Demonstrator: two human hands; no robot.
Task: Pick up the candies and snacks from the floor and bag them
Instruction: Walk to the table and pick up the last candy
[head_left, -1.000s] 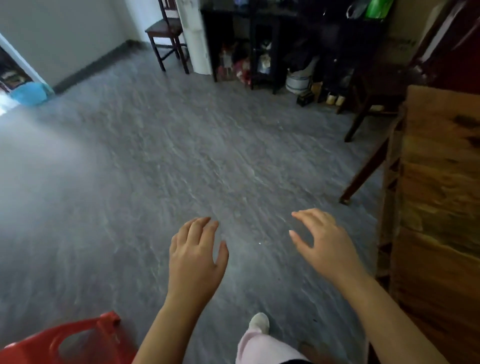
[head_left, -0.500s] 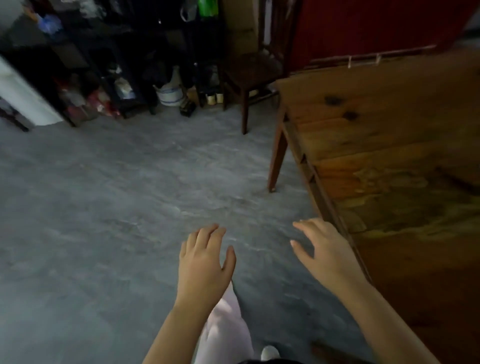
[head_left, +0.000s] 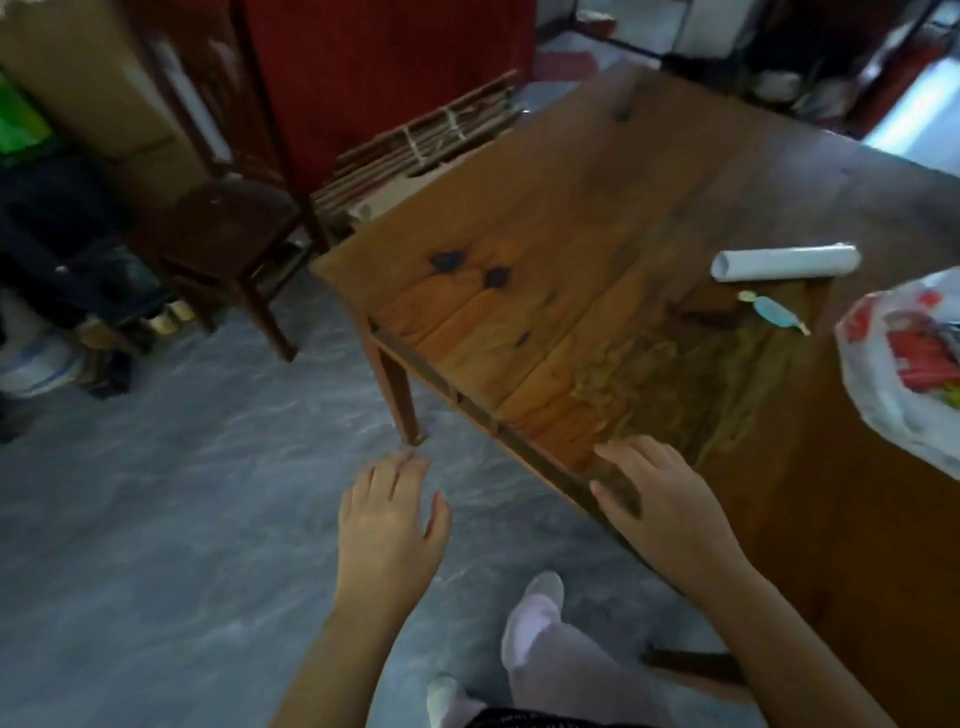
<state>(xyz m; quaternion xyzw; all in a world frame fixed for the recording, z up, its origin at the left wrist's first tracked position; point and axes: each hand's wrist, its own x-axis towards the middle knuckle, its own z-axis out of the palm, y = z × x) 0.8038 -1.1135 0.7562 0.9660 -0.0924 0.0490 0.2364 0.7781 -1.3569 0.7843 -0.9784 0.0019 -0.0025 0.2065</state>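
Currently I have both hands in view, palms down. The left hand (head_left: 389, 525) hangs over the grey floor (head_left: 156, 519), fingers loosely spread, holding nothing. The right hand (head_left: 660, 509) is over the near edge of the wooden table (head_left: 545, 234), fingers relaxed and slightly apart, also holding nothing; I cannot tell whether it touches the edge.

Task items:
- One wrapped candy (head_left: 774, 312), pale blue with twisted ends, lies on the tabletop, far and right of the right hand.
- A white plastic bag (head_left: 883, 405) sits at the right edge of the view on the table, right of the candy and apart from it. Red packets (head_left: 919, 358) show through its opening.

Surroundings:
- A white roll (head_left: 784, 262) lies on its side just beyond the candy, not touching it.
- Bare tabletop lies between the right hand and the candy.
- The table leg (head_left: 400, 395) stands just beyond the left hand.
- A dark wooden chair (head_left: 218, 218) stands left of the table's far-left corner, with a red panel (head_left: 384, 67) behind it.
- A tied bundle of sticks (head_left: 426, 140) rests against the table's far-left side.
- A cardboard box (head_left: 78, 78) is at far left.
- Feet in pale socks (head_left: 535, 613) are on the floor near the table, between my arms
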